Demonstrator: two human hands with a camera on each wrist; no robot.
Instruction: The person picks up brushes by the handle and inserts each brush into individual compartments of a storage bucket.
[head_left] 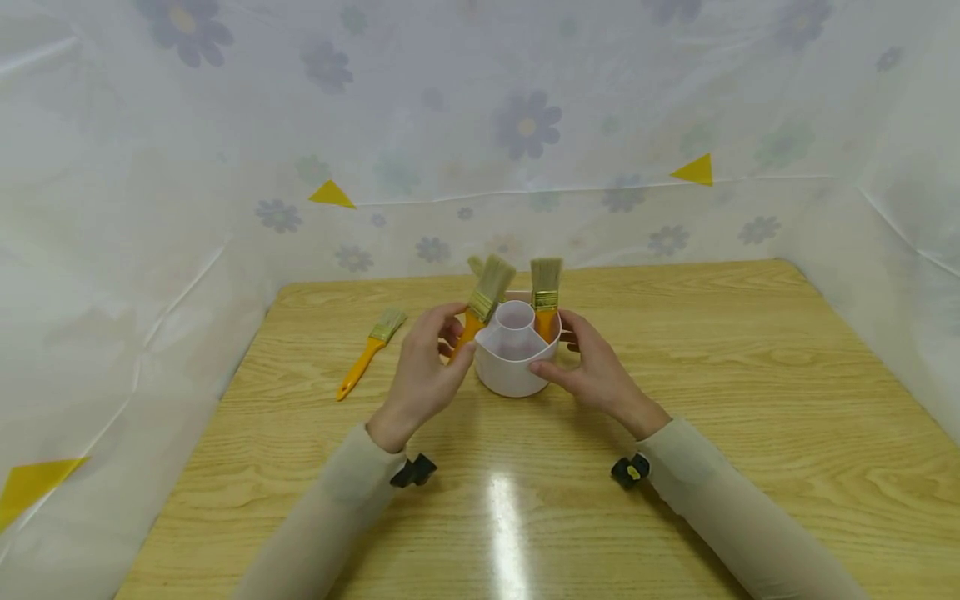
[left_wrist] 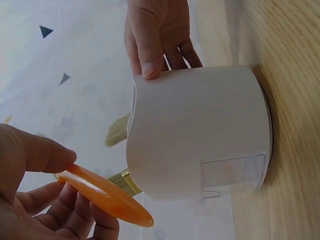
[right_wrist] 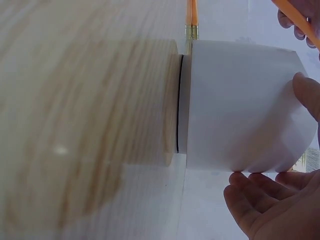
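My left hand (head_left: 427, 358) pinches the orange handle of a paintbrush (head_left: 489, 287) between thumb and fingers, bristles up, at the left rim of a white desk organizer (head_left: 512, 377). In the left wrist view, this orange handle (left_wrist: 107, 194) slants outside the organizer wall. My right hand (head_left: 596, 367) grips the organizer's right side, thumb at the front, fingers around the side. Another paintbrush (head_left: 546, 287) stands upright in its right compartment. Behind the held brush, bristles of one more brush (head_left: 475, 264) show; its handle is hidden. A round cup section (head_left: 515, 314) rises in the organizer's middle.
A further paintbrush (head_left: 367, 358) with an orange handle lies on the wooden table (head_left: 675, 358), left of my left hand. Flower-patterned sheeting (head_left: 450, 125) surrounds the table at the back and sides, with yellow triangles (head_left: 332, 194) on it.
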